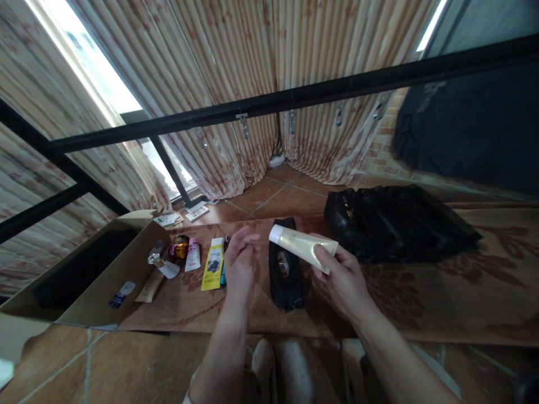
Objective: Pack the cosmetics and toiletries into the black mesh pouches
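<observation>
My right hand [341, 275] grips the flat end of a pale yellow squeeze tube [301, 244] with a white cap pointing left. The tube is held above a small black pouch [286, 289], whose top has an opening with something inside that I cannot make out. Nothing shows in my left hand [241, 255], which is raised left of the pouch with its fingers apart. Beside it on the cloth lie a yellow packet [213, 266] with a dark picture and a blue item partly hidden by the hand.
Left are a pink-and-white tube [192, 255], an amber jar [180, 248], a white bottle [168, 268], a tan tube [150, 286] and a cardboard box [96, 280] holding something black. A large black bag [391, 224] lies right. A dark metal bar [278, 101] crosses before curtains.
</observation>
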### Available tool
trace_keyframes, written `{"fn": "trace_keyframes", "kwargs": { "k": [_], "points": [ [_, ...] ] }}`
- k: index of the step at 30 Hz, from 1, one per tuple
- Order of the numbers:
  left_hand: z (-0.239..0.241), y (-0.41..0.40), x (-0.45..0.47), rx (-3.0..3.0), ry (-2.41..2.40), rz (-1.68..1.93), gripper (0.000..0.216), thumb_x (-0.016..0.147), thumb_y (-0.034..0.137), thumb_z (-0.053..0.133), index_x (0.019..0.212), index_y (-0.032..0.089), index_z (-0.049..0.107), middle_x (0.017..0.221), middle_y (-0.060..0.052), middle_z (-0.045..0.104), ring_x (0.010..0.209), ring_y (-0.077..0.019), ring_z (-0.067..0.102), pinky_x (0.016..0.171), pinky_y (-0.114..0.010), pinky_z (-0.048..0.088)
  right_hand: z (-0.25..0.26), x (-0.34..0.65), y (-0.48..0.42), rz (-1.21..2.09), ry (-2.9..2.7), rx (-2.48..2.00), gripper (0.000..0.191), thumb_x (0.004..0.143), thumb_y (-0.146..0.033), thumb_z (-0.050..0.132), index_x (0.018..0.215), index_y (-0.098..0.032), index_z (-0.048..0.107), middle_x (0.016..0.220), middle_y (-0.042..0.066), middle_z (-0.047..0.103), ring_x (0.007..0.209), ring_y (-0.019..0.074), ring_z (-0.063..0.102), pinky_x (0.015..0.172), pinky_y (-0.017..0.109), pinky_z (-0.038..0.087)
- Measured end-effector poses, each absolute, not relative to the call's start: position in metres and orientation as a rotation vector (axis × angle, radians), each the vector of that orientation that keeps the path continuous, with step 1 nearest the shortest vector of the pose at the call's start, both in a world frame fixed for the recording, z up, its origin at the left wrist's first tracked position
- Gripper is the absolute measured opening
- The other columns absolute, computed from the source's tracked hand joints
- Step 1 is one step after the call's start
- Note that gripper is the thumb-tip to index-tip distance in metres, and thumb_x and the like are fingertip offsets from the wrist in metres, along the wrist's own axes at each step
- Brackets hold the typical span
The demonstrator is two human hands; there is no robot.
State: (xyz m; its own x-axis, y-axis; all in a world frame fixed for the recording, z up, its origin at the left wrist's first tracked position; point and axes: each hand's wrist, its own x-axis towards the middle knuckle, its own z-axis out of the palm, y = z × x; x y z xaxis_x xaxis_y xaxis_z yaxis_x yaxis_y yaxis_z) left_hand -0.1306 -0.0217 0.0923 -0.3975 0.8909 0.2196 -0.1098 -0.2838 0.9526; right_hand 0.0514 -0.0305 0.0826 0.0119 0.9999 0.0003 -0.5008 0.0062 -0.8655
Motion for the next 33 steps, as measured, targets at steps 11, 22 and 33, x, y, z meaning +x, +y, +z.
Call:
{"fn": "trace_keyframes", "kwargs": {
  "k": [11,22,33],
  "points": [
    [0.103,-0.038,-0.109,2.421,1.484,1.238,0.055,0.078,0.012,0.057,0.131,0.024,0.048,0.135,-0.009,0.052,0.126,-0.0248,0.045,0.108,-0.046,0.032,0.083,0.054,-0.031,1.41,-0.846,-0.802,0.028,0.077,-0.037,0.072,0.099,-0.019,0.069,0.052,-0.006,0.05,0.042,0.0047,0.036,0.039,0.017,0.025],
    [0.101,-0.04,-0.108,2.016,1.531,1.413,0.038,0.082,0.039,0.063,0.113,0.018,0.054,0.105,-0.009,0.063,0.094,-0.0215,0.059,0.085,-0.036,0.044,0.09,0.059,-0.029,1.452,-0.856,-0.669,0.041,0.079,-0.054,0.063,0.1,-0.02,0.07,0.086,0.004,0.069,0.052,0.008,0.051,0.044,0.021,0.037],
    [0.097,-0.029,-0.12,1.363,1.384,1.651,0.037,0.084,0.052,0.056,0.073,0.017,0.062,0.065,0.001,0.056,0.062,-0.0123,0.05,0.059,-0.023,0.037,0.055,0.045,-0.017,1.234,-0.919,-1.212,0.04,0.064,-0.05,0.076,0.086,-0.016,0.073,0.065,0.001,0.064,0.046,0.0083,0.048,0.038,0.018,0.033]
  ]
}}
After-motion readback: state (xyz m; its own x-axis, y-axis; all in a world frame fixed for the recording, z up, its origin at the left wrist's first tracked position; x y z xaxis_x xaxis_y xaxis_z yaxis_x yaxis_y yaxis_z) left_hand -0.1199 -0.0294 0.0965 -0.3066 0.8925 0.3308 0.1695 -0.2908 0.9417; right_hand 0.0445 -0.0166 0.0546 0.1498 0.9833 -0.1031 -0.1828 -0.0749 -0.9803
